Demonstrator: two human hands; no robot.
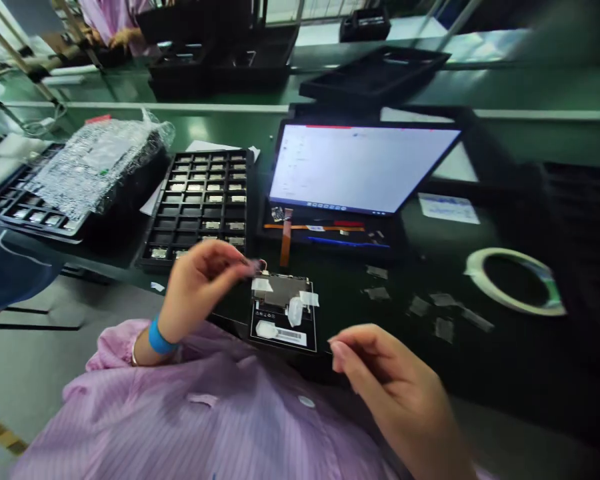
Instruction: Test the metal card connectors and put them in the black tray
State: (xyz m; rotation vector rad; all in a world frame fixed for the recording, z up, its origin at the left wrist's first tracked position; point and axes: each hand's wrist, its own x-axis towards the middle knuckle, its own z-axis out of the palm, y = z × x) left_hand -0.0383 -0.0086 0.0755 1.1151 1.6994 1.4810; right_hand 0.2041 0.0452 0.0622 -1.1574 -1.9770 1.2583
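Note:
My left hand [200, 280] is closed in a pinch at the upper left corner of a small flat electronic device [280, 328]. A small blurred bit shows at its fingertips, too unclear to name, beside a thin wire [263, 264]. The device lies on the dark table, with a grey metal plate [283, 291], pieces of whitish tape [309, 299] and a barcode label [291, 335]. My right hand [390, 387] is held to the right of the device, apart from it, thumb and forefinger pressed together. Whether anything is between them is hidden.
Behind the device stands a lit screen [360, 167], with an orange flex cable [285, 243] before it. Left are a compartment tray [167, 222] of small metal parts and a bubble-wrapped stack [105, 157]. Right lie tape strips [444, 329] and a tape roll [480, 283]. Another person's hand [125, 38] shows far back.

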